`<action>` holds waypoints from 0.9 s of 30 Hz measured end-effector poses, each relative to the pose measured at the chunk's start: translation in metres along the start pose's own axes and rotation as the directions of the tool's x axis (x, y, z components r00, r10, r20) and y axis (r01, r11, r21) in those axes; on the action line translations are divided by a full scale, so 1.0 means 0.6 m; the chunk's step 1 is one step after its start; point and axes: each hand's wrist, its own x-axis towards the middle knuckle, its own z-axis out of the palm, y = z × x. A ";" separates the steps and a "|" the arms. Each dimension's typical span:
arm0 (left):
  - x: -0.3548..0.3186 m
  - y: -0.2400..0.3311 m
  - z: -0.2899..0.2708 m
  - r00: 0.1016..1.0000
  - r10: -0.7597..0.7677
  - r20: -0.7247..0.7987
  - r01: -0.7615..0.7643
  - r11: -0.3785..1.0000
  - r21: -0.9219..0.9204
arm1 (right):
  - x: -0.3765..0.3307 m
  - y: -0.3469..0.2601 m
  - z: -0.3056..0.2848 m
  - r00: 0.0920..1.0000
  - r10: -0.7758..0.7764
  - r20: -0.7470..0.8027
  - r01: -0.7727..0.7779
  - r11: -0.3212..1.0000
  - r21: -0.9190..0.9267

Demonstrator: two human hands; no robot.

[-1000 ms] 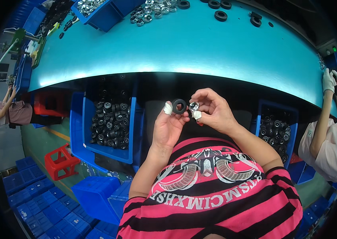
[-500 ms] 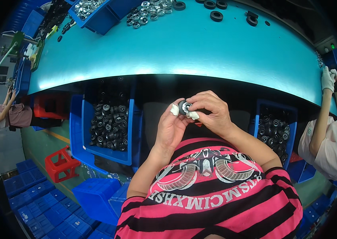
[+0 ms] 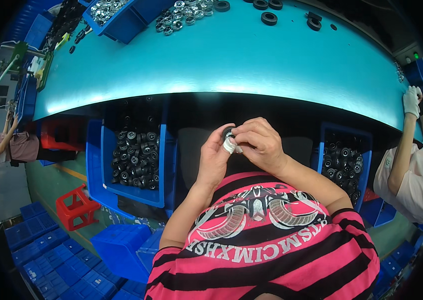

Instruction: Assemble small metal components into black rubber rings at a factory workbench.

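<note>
Just off the table's near edge, in front of my chest, both hands meet around a small black wheel (image 3: pixel 228 132) with a bright centre. My left hand (image 3: pixel 215 155) is closed on the wheel's left side, thumb and fingers around it. My right hand (image 3: pixel 261 142) comes in from the right, its fingertips pinched at the wheel's face. White finger covers (image 3: pixel 231 145) or scraps of white cloth show at the fingertips below the wheel. My fingers hide much of the wheel.
Blue crates of black wheels stand left (image 3: pixel 136 162) and right (image 3: pixel 344 165) of me. On the turquoise table (image 3: pixel 221 60) lie black rings (image 3: pixel 269 18), shiny clear parts (image 3: pixel 176 20) and a blue bin (image 3: pixel 121 30). A co-worker's gloved hand (image 3: pixel 411 102) is at right; a red stool (image 3: pixel 76 207) stands left.
The wheel has turned in my fingers, showing less of its face. My right fingers have moved slightly left over it, and the white pieces have come closer together.
</note>
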 end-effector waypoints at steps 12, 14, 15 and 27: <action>0.005 -0.001 -0.008 0.995 0.104 -0.010 -0.104 0.987 -0.121 | -0.015 0.007 -0.004 0.821 0.437 0.368 -0.557 0.754 0.347; 0.007 -0.003 -0.010 0.994 0.110 -0.012 -0.111 0.990 -0.092 | -0.013 -0.003 -0.002 0.869 0.399 0.294 -0.478 0.830 0.288; 0.007 -0.004 -0.011 0.993 0.114 -0.018 -0.115 0.991 -0.071 | -0.013 -0.005 -0.001 0.889 0.376 0.263 -0.441 0.859 0.261; 0.018 -0.015 -0.006 0.994 0.038 -0.099 -0.036 0.999 0.021 | -0.018 0.006 0.000 0.744 0.591 0.311 -0.665 0.610 0.431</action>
